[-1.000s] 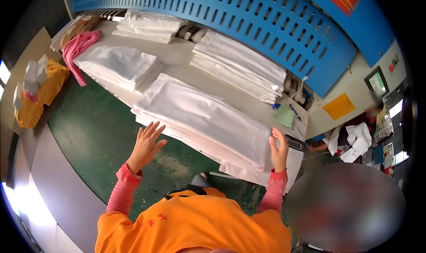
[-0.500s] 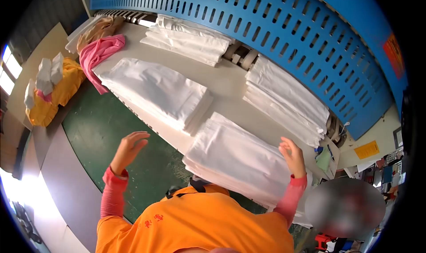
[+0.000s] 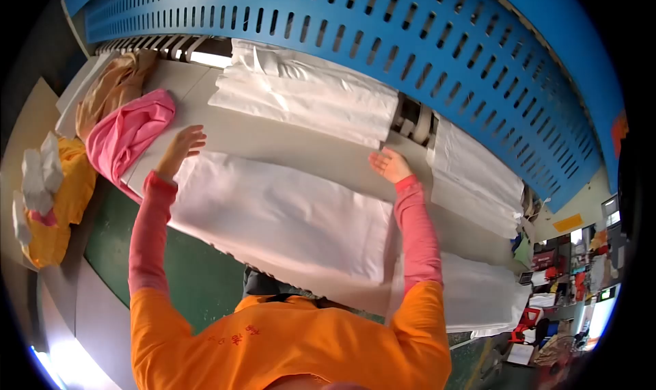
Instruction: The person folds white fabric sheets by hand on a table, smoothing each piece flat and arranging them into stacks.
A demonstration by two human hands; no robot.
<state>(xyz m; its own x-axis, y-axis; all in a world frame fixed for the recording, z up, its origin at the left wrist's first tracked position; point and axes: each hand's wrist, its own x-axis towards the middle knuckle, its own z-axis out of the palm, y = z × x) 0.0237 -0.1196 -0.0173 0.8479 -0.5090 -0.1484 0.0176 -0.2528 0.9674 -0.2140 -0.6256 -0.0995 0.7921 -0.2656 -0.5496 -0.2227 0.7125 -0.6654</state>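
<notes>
A stack of folded white fabric (image 3: 287, 216) lies on the pale table straight before me. My left hand (image 3: 183, 147) is above its far left corner, fingers stretched out and holding nothing. Just beyond the far right corner hovers my right hand (image 3: 391, 166), also open and bare. It is close to the front edge of another folded white stack (image 3: 304, 92), which rests under the blue slotted guard. Whether either hand touches cloth is hard to tell.
The blue guard (image 3: 328, 21) spans the back of the pale table (image 3: 287, 154). More white stacks lie at the back right (image 3: 471, 178) and front right (image 3: 465, 291). Pink cloth (image 3: 130, 130), brown cloth (image 3: 113, 92) and a yellow cloth bundle (image 3: 68, 192) are at left.
My view has shifted left along the table. Both hands have moved forward, from near the front right stack to the stack left of it. Both stay open.
</notes>
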